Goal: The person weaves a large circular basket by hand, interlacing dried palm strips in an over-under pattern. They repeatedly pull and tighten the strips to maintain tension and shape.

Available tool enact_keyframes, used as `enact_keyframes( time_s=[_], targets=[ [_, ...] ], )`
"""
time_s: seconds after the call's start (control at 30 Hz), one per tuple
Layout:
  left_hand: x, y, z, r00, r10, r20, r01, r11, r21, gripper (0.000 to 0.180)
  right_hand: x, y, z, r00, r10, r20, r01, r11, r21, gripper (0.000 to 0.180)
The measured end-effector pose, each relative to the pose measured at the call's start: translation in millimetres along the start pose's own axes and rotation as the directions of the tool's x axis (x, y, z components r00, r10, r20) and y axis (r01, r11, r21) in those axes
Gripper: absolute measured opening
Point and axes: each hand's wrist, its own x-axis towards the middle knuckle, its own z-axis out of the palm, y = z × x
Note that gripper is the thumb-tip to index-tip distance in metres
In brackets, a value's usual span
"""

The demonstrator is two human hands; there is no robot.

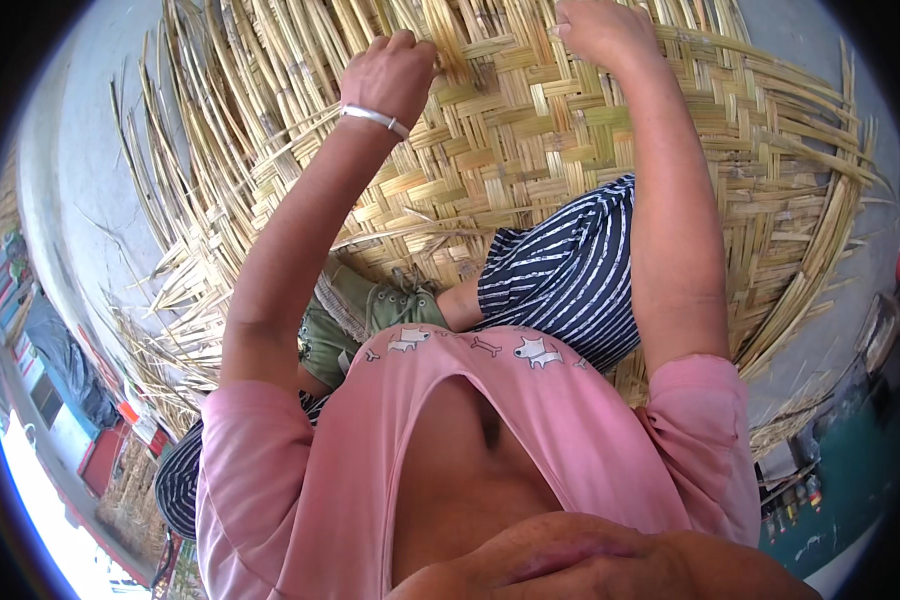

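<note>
A large mat (570,130) of flat, straw-coloured reed strips spreads out in front of me, woven in a zigzag pattern. My left hand (390,78), with a pale band at its wrist, is closed at the left side of the weave, where loose reed strips (280,75) fan out unwoven. Its curled fingers grip a reed strip, mostly hidden under the knuckles. Farther right, at the top edge of the view, my right hand (605,32) is low over the woven part with its fingers bent together. Whatever is between those fingertips is hidden.
My striped-clothed leg (560,270) and a green shoe (370,310) rest on the mat's near part. Long strip ends stick out over the grey floor (80,170) on the left and along the right rim. Assorted items (55,350) lie at the far left.
</note>
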Motion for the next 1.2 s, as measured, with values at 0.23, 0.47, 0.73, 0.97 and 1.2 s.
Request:
enact_keyframes(
  time_s=[0.23, 0.47, 0.73, 0.97, 1.2],
  targets=[
    [-5.6, 23.8, 29.0, 0.953, 0.176, -0.245, -0.153, 0.982, 0.107, 0.047, -3.1, -2.5, -6.0, 0.999, 0.015, -0.035, -0.015, 1.000, 0.007, 0.026],
    [41.2, 41.0, -22.8, 0.941, 0.338, 0.017, -0.338, 0.934, 0.114, 0.028, -12.4, 42.1, -15.3, 0.970, 0.125, -0.210, -0.101, 0.987, 0.121, 0.025],
    [100.2, 108.5, -4.7, 0.976, 0.089, -0.199, -0.189, 0.799, -0.570, 0.036, -27.3, 58.1, -26.7, 0.828, 0.203, -0.522, -0.114, 0.974, 0.197, 0.021],
    [99.8, 126.0, 7.9, 0.936, -0.295, -0.193, 0.020, 0.592, -0.806, 0.033, 0.9, 117.0, -0.5, 0.487, 0.452, -0.747, 0.108, 0.818, 0.565, 0.023],
    [107.7, 129.1, 34.4, 0.876, -0.388, -0.288, 0.008, 0.608, -0.794, 0.032, 53.7, 144.3, 15.6, 0.776, 0.223, -0.590, 0.060, 0.905, 0.421, 0.023]
  ],
)
